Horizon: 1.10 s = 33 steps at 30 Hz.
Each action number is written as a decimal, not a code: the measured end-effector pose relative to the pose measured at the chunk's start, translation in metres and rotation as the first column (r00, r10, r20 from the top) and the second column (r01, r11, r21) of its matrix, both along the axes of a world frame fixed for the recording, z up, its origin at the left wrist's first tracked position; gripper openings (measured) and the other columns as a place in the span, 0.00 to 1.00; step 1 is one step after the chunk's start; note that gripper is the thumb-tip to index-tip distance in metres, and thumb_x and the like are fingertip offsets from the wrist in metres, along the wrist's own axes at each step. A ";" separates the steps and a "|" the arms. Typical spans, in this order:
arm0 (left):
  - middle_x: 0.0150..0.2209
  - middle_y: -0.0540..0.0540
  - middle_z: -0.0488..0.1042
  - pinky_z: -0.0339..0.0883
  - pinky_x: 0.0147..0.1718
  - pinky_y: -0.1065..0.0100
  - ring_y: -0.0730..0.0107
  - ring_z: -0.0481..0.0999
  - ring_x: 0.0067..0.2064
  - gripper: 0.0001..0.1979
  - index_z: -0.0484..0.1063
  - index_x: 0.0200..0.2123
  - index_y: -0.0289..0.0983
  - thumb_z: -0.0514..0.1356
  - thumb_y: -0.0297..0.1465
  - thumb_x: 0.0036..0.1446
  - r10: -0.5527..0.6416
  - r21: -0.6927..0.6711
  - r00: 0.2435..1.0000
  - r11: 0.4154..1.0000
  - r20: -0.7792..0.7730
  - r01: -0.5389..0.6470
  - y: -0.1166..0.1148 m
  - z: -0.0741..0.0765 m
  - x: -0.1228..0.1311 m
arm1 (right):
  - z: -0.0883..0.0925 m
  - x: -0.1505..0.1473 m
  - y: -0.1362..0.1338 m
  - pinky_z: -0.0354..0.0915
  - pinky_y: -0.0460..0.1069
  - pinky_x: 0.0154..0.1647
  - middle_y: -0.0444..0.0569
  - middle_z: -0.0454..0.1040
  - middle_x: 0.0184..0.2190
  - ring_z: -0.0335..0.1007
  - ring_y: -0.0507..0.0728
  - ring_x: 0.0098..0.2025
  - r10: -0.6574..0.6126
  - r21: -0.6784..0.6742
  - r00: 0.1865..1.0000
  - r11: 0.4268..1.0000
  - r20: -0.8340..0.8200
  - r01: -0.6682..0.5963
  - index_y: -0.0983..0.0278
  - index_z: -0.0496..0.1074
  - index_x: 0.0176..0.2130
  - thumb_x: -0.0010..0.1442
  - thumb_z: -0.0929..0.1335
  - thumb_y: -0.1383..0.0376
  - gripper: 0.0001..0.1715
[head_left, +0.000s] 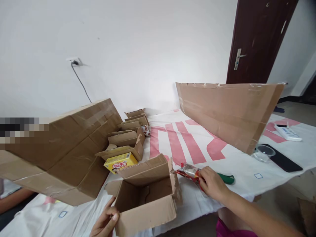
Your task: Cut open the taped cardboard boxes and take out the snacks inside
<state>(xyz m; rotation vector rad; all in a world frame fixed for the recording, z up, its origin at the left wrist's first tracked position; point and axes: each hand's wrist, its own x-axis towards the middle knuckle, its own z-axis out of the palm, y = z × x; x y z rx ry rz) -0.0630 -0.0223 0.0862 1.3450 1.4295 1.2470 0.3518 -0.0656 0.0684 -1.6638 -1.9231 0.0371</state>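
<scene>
My left hand [106, 220] grips the near left corner of a small open cardboard box [145, 214], its thumb against the front side. The flaps stand up, and a thin dark strand shows on the bare bottom inside. To the right of the box, my right hand [211, 183] is closed on a red and clear plastic packet [189, 170] at table height; its contents are hard to make out. Behind that hand lies a green-handled tool [226, 178], its other end hidden. A yellow printed box [120, 162] sits just beyond the small carton.
A row of small open cartons [125, 138] runs toward the wall. Large cardboard panels stand at left [81, 148] and right [222, 112]. Clear tape [264, 152], a black phone [283, 159] and a white device [288, 132] lie on the cloth-covered table [177, 141]. Another person's arm [14, 199] shows at left.
</scene>
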 end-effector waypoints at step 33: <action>0.43 0.46 0.75 0.56 0.49 0.57 0.60 0.70 0.44 0.33 0.66 0.54 0.39 0.54 0.17 0.42 0.257 0.446 0.415 0.765 -0.873 0.465 0.007 0.003 0.093 | -0.084 -0.002 -0.026 0.47 0.74 0.61 0.55 0.45 0.69 0.41 0.79 0.67 0.251 -0.101 0.968 0.963 0.005 -0.249 0.54 0.50 0.66 0.40 0.73 0.41 0.62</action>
